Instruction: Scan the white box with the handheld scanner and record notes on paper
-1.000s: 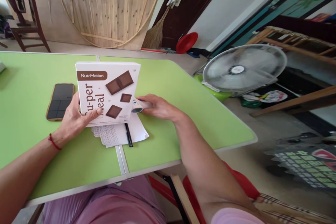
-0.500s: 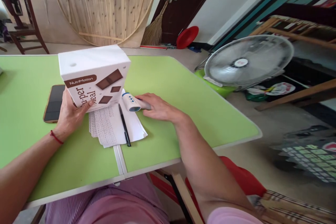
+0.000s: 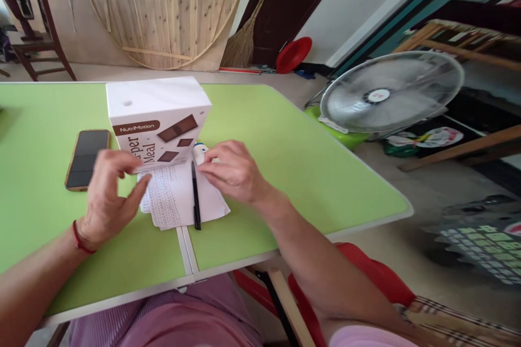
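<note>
At the green table (image 3: 305, 173), see a phone (image 3: 86, 157) lying flat, then hold the left hand (image 3: 109, 195), with thumb and fingers apart, near a white box (image 3: 158, 119) standing upright by handwritten papers (image 3: 166, 200); see a black pen (image 3: 196, 200) on those, then a scanner (image 3: 199, 148) mostly hidden behind the right hand (image 3: 236, 172), with fingers bent, though cannot tell if clamped on it

"What does the right hand (image 3: 236, 173) hide?"
"Most of the handheld scanner (image 3: 200, 148)."
"Left hand (image 3: 109, 195)?"
"Motion-blurred, covering a lower corner of the NutriMotion box (image 3: 158, 98)."
"The written sheets (image 3: 166, 200)?"
"Too small to read."
</note>
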The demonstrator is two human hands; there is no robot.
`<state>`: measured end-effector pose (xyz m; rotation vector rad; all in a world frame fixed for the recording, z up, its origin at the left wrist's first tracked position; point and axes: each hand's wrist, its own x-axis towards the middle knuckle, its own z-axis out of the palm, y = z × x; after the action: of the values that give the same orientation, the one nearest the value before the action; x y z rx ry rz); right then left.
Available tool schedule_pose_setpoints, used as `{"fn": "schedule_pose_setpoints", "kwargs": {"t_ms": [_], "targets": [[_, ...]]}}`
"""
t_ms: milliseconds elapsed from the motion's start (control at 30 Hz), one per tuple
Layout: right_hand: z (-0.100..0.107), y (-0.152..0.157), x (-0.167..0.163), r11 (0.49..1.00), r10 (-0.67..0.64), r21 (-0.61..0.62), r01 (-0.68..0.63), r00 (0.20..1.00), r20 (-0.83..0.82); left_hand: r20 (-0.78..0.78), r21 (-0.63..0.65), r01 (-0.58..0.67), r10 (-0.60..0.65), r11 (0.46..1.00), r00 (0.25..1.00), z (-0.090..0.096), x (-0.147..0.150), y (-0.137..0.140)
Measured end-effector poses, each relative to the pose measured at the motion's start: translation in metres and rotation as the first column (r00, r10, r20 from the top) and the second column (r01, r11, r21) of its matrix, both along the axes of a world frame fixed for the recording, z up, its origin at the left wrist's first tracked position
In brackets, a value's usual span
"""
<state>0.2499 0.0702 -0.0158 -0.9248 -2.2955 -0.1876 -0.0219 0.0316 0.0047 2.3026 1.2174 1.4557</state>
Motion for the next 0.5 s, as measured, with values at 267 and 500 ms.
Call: {"fn": "schedule_pose_setpoints", "kwargs": {"t_ms": [267, 500], "targets": [[0.0, -0.014, -0.017, 0.998, 0.064, -0.03, -0.058, 0.961, 0.27, -0.482, -0.074, 0.264, -0.266, 0.962, 0.835, -0.018, 0.004, -0.008], [0.01, -0.014, -0.013, 0.964, 0.114, -0.25, -0.088, 0.99, 0.089, -0.566, -0.23, 0.248, -0.337, 0.941, 0.753, -0.018, 0.005, -0.01]]}}
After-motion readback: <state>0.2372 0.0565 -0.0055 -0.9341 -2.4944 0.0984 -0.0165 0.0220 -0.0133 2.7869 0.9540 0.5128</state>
